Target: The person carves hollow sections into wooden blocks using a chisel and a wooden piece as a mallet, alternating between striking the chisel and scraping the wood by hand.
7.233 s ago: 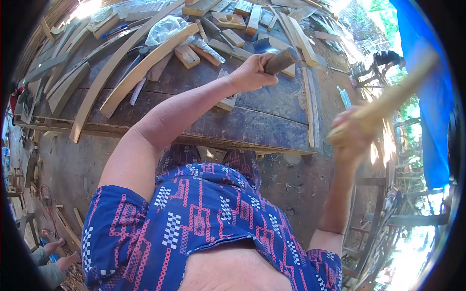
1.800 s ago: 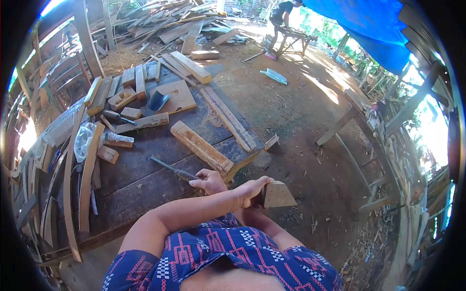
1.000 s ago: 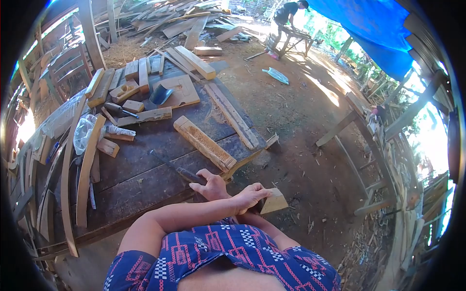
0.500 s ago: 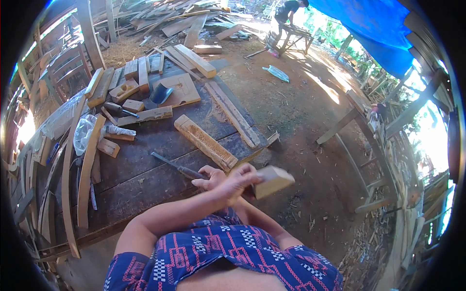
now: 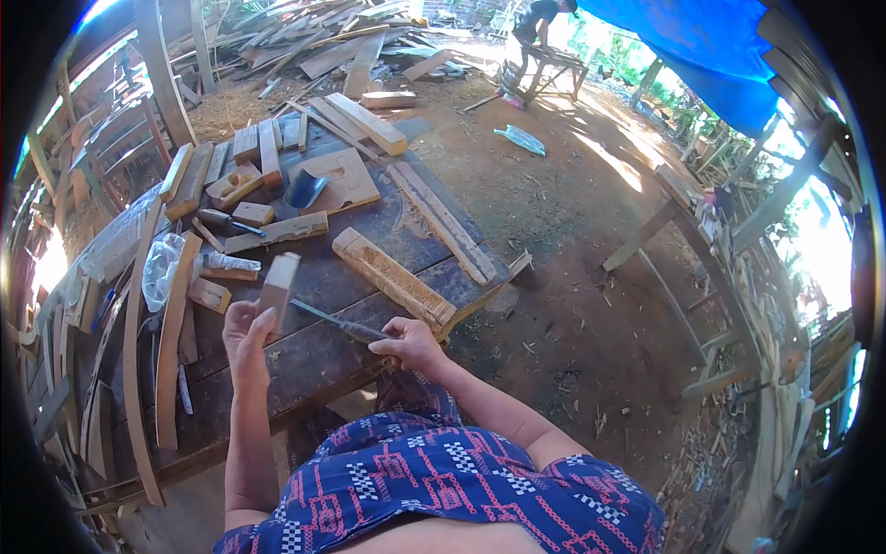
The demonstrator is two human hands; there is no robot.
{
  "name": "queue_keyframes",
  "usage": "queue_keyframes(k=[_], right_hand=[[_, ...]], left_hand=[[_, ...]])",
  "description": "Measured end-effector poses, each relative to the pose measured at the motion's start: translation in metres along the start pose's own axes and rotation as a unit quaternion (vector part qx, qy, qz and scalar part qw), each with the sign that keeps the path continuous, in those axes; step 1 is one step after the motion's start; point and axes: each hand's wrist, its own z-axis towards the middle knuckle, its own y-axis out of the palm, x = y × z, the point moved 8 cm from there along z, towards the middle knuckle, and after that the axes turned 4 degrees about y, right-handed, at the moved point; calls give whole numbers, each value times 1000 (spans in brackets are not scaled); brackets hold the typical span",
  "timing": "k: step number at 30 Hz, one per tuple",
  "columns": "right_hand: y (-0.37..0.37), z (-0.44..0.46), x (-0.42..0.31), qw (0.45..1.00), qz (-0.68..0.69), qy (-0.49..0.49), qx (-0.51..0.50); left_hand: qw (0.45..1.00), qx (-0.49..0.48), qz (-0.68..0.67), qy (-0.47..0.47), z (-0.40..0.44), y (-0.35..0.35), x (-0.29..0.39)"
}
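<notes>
My left hand (image 5: 247,343) is closed around a pale, squared wooden block (image 5: 278,283) raised above the near side of the workbench. The fingers hide its lower end, so I cannot tell whether it has a handle. My right hand (image 5: 412,347) grips a chisel (image 5: 325,316) by its dark handle, with the blade pointing left towards the block. Beyond the chisel lies a wooden piece with a rough, carved-out top (image 5: 392,277), close to the bench's right edge.
Several offcuts and boards (image 5: 189,180) crowd the bench's far left, with a screwdriver-like tool (image 5: 229,222) and a plastic bag (image 5: 162,270). Long curved slats (image 5: 175,342) stand at the left. A person (image 5: 538,32) bends over a stand at the back. Wooden frames (image 5: 711,268) rise at right.
My left hand has swung from the right, across my right arm, to the left, carrying the wooden block. My right hand still holds the chisel and has shifted slightly right.
</notes>
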Motion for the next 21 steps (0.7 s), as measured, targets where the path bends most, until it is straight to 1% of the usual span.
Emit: queue_keyframes(k=[1, 3, 4, 6, 7, 9, 10, 11, 13, 16, 19, 21], right_hand=[[0, 0, 1, 1000, 0, 0, 1], [0, 1, 1, 1000, 3, -5, 5], [-1, 0, 0, 1000, 3, -6, 6], [-1, -3, -4, 1000, -3, -1, 10], [-1, -2, -4, 1000, -2, -2, 10], [-1, -1, -3, 1000, -6, -8, 11], [-1, -1, -2, 1000, -6, -7, 11], [-2, -2, -2, 1000, -12, -10, 14], [-1, -1, -2, 1000, -19, -14, 17], [-2, 0, -2, 999, -29, -21, 21], [-1, 1, 1, 999, -20, -22, 18], [-2, 1, -1, 998, -27, -41, 25]], left_hand=[[1000, 0, 0, 0, 2, -15, -12], [982, 17, 146, 118, 4, -34, -13], [982, 16, 145, 119, 1, -37, -16], [961, 42, 251, 108, -9, -37, -11], [961, 41, 251, 109, -12, -37, -10], [888, 10, 437, 147, -19, -28, -6], [878, -13, 455, 150, -20, -25, -10], [878, -13, 455, 150, -21, -27, -13], [894, -33, 426, 133, -22, -30, -20], [900, -40, 417, 121, -20, -30, -21], [891, -28, 436, 126, -21, -33, -27], [886, -12, 445, 133, -23, -29, -26]])
